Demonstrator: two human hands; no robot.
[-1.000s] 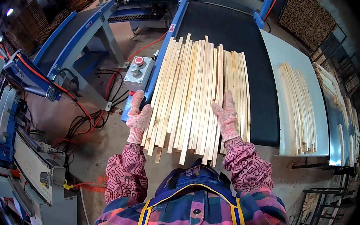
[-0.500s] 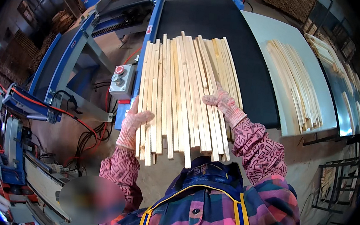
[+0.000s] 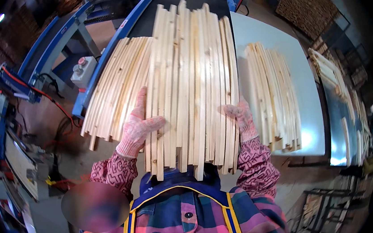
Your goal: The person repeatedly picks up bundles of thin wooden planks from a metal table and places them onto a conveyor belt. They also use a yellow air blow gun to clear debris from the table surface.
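Note:
A thick bundle of long pale wooden strips [image 3: 189, 85] is pressed between my two gloved hands above the black conveyor belt [image 3: 147, 17]. My left hand [image 3: 138, 127] grips its left side, thumb over the top strips and fingers along the edge. On the opposite side, my right hand [image 3: 240, 117] holds the bundle with its thumb bent over the top. The near ends of the strips are uneven and reach close to my body. A second row of wooden strips [image 3: 120, 83] lies on the belt's left part, beside my left hand and partly behind the bundle.
A white table [image 3: 313, 124] to the right bears another row of strips [image 3: 274, 95]. A grey control box with a red button [image 3: 83, 70] is fixed at the belt's blue left rail [image 3: 125, 25]. Farther right stands a metal-topped table [image 3: 337, 115] with scattered strips.
The bundle in my hands has come up nearer the camera. A separate row of strips now shows on the belt to its left. My view has shifted to the right.

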